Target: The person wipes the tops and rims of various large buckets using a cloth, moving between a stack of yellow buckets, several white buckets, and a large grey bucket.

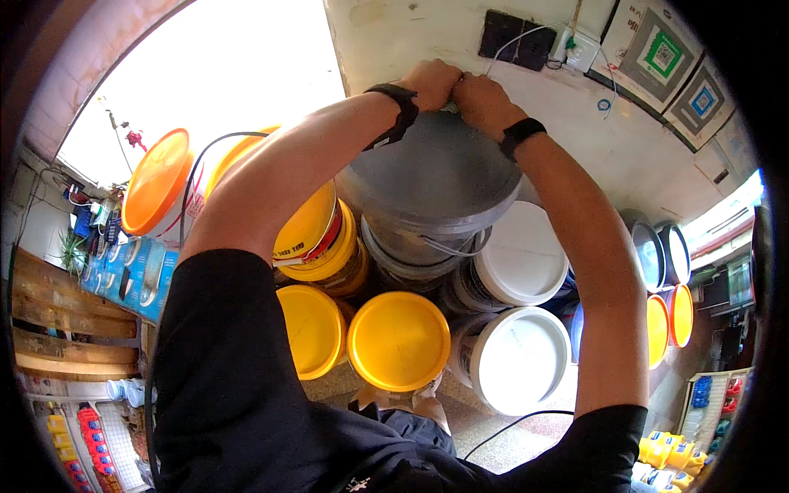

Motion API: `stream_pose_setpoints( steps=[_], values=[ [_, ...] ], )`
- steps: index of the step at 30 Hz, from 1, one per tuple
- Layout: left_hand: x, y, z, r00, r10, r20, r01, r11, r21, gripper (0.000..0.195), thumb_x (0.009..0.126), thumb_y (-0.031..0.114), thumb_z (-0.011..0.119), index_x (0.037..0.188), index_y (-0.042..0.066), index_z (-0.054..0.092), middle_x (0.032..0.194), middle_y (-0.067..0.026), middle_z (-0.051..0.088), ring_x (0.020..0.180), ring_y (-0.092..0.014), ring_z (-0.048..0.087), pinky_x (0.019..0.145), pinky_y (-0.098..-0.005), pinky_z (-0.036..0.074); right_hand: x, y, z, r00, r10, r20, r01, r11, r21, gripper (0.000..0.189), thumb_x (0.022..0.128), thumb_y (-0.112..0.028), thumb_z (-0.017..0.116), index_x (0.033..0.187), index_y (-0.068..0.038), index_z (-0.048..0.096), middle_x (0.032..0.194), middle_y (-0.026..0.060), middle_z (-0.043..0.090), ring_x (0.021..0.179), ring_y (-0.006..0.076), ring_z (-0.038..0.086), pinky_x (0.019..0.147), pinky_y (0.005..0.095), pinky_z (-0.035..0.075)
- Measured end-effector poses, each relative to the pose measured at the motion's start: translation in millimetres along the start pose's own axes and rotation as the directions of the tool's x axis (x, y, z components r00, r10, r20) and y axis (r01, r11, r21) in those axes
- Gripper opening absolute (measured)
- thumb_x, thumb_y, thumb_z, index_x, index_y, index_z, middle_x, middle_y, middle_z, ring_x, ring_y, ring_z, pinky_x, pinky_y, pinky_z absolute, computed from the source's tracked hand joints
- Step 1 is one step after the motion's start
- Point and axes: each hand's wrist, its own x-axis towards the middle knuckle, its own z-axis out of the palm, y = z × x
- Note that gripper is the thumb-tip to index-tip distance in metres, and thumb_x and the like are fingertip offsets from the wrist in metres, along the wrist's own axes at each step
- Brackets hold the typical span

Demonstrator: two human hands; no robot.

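Note:
Both arms reach forward over a large grey plastic bucket [431, 179] with a lid. My left hand [434, 85], with a black band at the wrist, is closed at the far side of the lid. Beside it and touching it, my right hand [485, 103] also has its fingers curled in and wears a black wristband. The backs of the hands face me, so whatever lies between the fingers is hidden. A wire bail handle [456, 251] hangs on the grey bucket's near side. The bucket stands on another grey bucket.
Yellow-lidded buckets [399, 341] and white-lidded buckets [521, 360] crowd the floor in front of me. An orange-lidded bucket [159, 183] stands left by a bright opening. On the pale wall [419, 37] are a white socket [579, 50] with a cord and framed printed codes [662, 54].

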Motion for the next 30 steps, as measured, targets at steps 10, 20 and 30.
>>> stream_pose_setpoints(
  steps=[10,20,30],
  values=[
    [-9.1,56.0,-22.9,0.975,0.221,0.025,-0.208,0.948,-0.241,0.064,0.079,0.025,0.089,0.142,0.016,0.079,0.118,-0.0186,0.085,0.112,-0.045,0.08,0.097,-0.0537,0.064,-70.8,25.6,-40.3,0.975,-0.098,0.201,0.105,0.994,-0.028,0.024,0.088,-0.006,0.078,0.11,-0.001,0.084,0.103,0.0264,0.083,0.098,0.0457,0.083,0.088,0.0536,0.067],
    [-117.3,69.1,-103.9,0.926,0.302,0.226,-0.199,0.9,-0.388,0.054,0.074,0.025,0.092,0.123,0.006,0.081,0.105,-0.0172,0.085,0.101,-0.04,0.081,0.085,-0.0487,0.062,-123.5,-43.2,-74.1,0.919,-0.206,0.337,0.141,0.968,0.205,0.051,0.074,-0.002,0.077,0.124,-0.01,0.084,0.103,0.0261,0.081,0.096,0.0463,0.081,0.088,0.0541,0.066],
    [-138.8,-10.4,-83.6,0.967,0.211,0.145,-0.181,0.963,-0.198,0.04,0.082,0.014,0.09,0.116,-0.003,0.08,0.1,-0.023,0.083,0.096,-0.041,0.082,0.085,-0.0479,0.064,-45.8,-101.0,-17.0,0.991,-0.117,0.058,0.096,0.957,0.275,0.044,0.084,-0.005,0.073,0.127,-0.009,0.082,0.112,0.0253,0.081,0.103,0.0496,0.078,0.095,0.0583,0.063]
  ],
)
